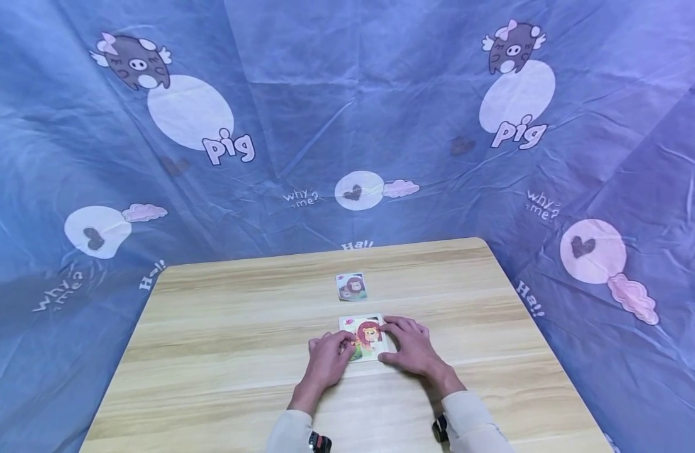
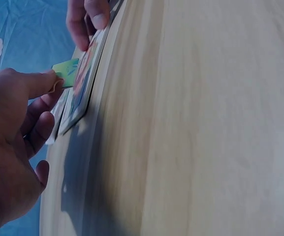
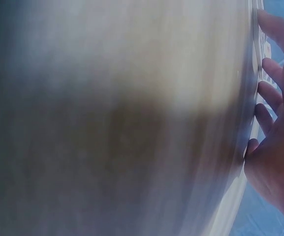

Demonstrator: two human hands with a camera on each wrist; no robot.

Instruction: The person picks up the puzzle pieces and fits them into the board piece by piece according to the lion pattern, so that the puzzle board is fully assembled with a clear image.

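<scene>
A jigsaw board (image 1: 370, 335) with a lion picture lies flat on the table, white showing in its lower part. My left hand (image 1: 327, 357) is over the board's left side. Between thumb and index finger it pinches a small green puzzle piece (image 2: 68, 73), tilted up at the board's edge in the left wrist view. At the board's right side rests my right hand (image 1: 412, 347), thumb near the lower corner and fingers spread along the upper edge. The right wrist view shows the fingers of this hand (image 3: 279, 105) loosely bent, with their tips low by the tabletop.
Beyond the board lies a card (image 1: 352, 287) with a similar lion picture. The wood-grain table (image 1: 222, 352) has rounded far corners. A blue printed cloth (image 1: 302, 126) hangs behind the table and along both sides.
</scene>
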